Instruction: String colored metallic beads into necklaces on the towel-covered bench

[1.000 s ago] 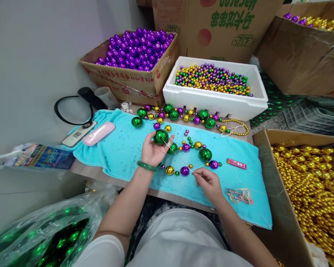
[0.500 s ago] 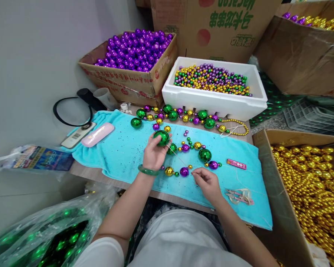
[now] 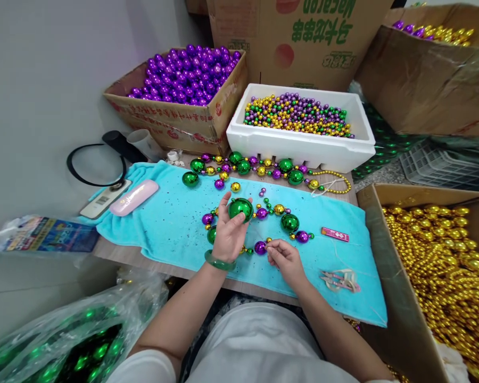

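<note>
My left hand, a green bangle at its wrist, is closed around a large shiny green bead held above the blue towel. Lower and to the right, my right hand pinches a thin string whose end is hidden by the fingertips. Right beside those fingertips lies a purple bead. Around both hands, a strand of green, gold and purple beads curves over the towel, with another large green bead on its right side. Part of this strand is covered by my left hand.
A blue towel covers the table. Behind it stand a white foam box of small beads and a carton of purple beads. Small snips lie at right, near a carton of gold beads. A finished-looking bead strand lies at the back.
My left hand has moved slightly right and toward me with the green bead, tilting its palm upward. My right hand has come a little left, so the hands are closer and the string shows less.
</note>
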Demonstrator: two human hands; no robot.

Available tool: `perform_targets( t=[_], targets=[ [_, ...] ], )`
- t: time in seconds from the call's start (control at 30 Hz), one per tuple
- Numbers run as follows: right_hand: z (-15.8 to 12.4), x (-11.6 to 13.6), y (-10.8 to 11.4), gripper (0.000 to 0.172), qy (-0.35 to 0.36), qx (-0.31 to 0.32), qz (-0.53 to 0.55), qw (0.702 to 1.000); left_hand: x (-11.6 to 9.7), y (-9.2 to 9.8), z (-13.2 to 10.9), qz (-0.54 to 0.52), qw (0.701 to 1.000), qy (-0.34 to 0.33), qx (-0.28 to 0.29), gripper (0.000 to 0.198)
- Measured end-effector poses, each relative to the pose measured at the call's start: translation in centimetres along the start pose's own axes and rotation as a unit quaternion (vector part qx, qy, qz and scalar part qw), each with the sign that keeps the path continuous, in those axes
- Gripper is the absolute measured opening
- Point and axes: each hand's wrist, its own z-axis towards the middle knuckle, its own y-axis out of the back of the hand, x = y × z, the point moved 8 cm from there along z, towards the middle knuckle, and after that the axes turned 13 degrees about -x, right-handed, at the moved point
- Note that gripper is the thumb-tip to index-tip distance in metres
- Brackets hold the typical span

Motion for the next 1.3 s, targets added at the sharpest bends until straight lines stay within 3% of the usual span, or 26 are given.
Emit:
perform_targets(
  t=[0.1, 0.2, 0.27, 0.33, 0.4, 0.5, 0.6, 0.7, 0.87, 1.0, 1.03, 1.1, 1.17, 1.2, 1.3],
  targets=[
    [0.1, 0.4, -0.3, 0.024, 0.004, -0.002, 0.013, 1.000, 1.2, -0.4, -1.0, 0.042, 0.999, 0.002, 0.015, 0.065],
    [0.6, 1.2, 0.3, 0.025, 0.027, -0.032, 0.046, 0.998, 2.6, -1.1, -1.8, 0.147, 0.985, 0.023, 0.086, 0.079],
    [1.0, 1.8, 1.5, 0.026, 0.049, -0.068, 0.063, 0.994, 2.8, -1.0, -1.1, 0.235, 0.965, 0.022, 0.116, 0.068],
    [1.3, 2.1, 3.0, 0.025, 0.067, -0.103, 0.070, 0.990, 1.7, -0.3, 1.3, 0.336, 0.937, -0.028, 0.090, 0.046],
    [1.5, 2.2, 4.4, 0.023, 0.074, -0.134, 0.075, 0.985, -0.3, 0.0, 4.5, 0.456, 0.880, -0.126, 0.043, 0.032],
    [1.6, 1.8, 6.0, 0.022, 0.065, -0.163, 0.086, 0.981, -0.6, -1.7, 8.8, 0.620, 0.752, -0.214, 0.069, 0.018],
    [1.6, 1.7, 6.4, 0.022, 0.061, -0.168, 0.088, 0.980, 1.8, -3.4, 11.7, 0.723, 0.650, -0.206, 0.111, 0.016],
    [1.5, 1.9, 6.3, 0.023, 0.063, -0.163, 0.080, 0.981, 4.8, -4.0, 13.3, 0.765, 0.621, -0.135, 0.107, 0.020],
    [1.4, 2.5, 6.4, 0.026, 0.063, -0.161, 0.050, 0.984, 7.2, -4.5, 14.2, 0.745, 0.655, -0.082, 0.094, 0.014],
    [1.4, 2.7, 6.6, 0.024, 0.070, -0.152, 0.037, 0.985, 5.6, -4.6, 13.5, 0.697, 0.708, -0.072, 0.088, 0.006],
    [1.4, 2.8, 6.6, 0.023, 0.075, -0.147, 0.032, 0.986, 4.9, -4.5, 13.0, 0.675, 0.730, -0.065, 0.088, 0.008],
    [1.4, 2.8, 6.5, 0.021, 0.082, -0.135, 0.022, 0.987, 3.6, -4.1, 11.7, 0.563, 0.821, -0.010, 0.088, 0.018],
    [1.3, 2.7, 6.2, 0.019, 0.083, -0.121, 0.016, 0.989, 2.6, -3.6, 10.1, 0.366, 0.923, 0.088, 0.077, 0.022],
    [1.3, 2.6, 6.0, 0.019, 0.083, -0.114, 0.014, 0.990, 2.2, -3.3, 9.3, 0.263, 0.953, 0.134, 0.067, 0.022],
    [1.2, 2.5, 5.4, 0.017, 0.082, -0.098, 0.007, 0.992, 1.4, -2.5, 7.7, 0.109, 0.974, 0.194, 0.039, 0.018]
  ],
)
